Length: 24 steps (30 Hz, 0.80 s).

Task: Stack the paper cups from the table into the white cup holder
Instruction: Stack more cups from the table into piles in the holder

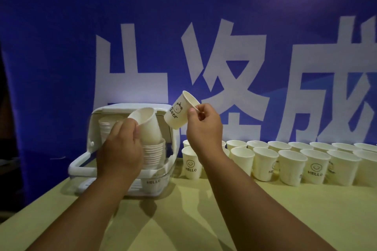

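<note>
The white cup holder (92, 144) stands open at the left of the table with its lid up. Inside it a stack of paper cups (154, 154) rises at the right, and another stack (105, 128) shows further back. My left hand (120, 149) holds a plain paper cup (148, 126) tilted, its base just above the right stack. My right hand (204, 126) pinches the rim of a cup printed "Bear" (179, 111), held in the air to the right of the holder, tilted with its mouth up and to the right.
Two rows of upright paper cups (291, 161), several printed "HELLO", line the far edge of the yellow-green table (204, 220) from the holder to the right edge. A blue banner (183, 26) with large white characters hangs behind.
</note>
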{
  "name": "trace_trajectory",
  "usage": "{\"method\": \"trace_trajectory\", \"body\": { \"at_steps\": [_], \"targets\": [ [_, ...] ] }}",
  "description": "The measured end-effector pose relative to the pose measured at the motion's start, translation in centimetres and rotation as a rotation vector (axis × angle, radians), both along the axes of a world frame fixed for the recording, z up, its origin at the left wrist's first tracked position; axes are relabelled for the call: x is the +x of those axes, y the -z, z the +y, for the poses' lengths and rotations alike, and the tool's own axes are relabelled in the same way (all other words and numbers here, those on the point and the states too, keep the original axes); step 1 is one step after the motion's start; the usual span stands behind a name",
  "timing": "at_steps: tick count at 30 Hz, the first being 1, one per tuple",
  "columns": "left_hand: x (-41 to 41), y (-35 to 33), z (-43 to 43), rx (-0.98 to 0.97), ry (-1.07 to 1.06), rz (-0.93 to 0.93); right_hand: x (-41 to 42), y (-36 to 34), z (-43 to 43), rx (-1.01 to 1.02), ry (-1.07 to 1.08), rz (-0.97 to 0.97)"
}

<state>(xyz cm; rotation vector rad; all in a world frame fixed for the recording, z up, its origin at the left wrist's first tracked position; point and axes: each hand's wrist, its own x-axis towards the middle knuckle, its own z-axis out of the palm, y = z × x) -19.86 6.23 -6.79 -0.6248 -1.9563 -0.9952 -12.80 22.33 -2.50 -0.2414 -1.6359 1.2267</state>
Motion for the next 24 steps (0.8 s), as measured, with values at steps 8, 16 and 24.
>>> {"method": "trace_trajectory", "body": {
  "at_steps": [8, 16, 24],
  "targets": [
    [-1.2, 0.9, 0.3, -0.207, 0.0, -0.119, -0.4, 0.6, 0.1, 0.161, -0.004, -0.044],
    [-1.9, 1.9, 0.1, -0.259, 0.082, -0.182, -0.3, 0.5, -0.9, 0.258, -0.033, -0.097],
    [-0.7, 2.1, 0.2, -0.093, 0.181, -0.202, -1.1, 1.2, -2.0, 0.535, -0.069, -0.381]
  ]
}}
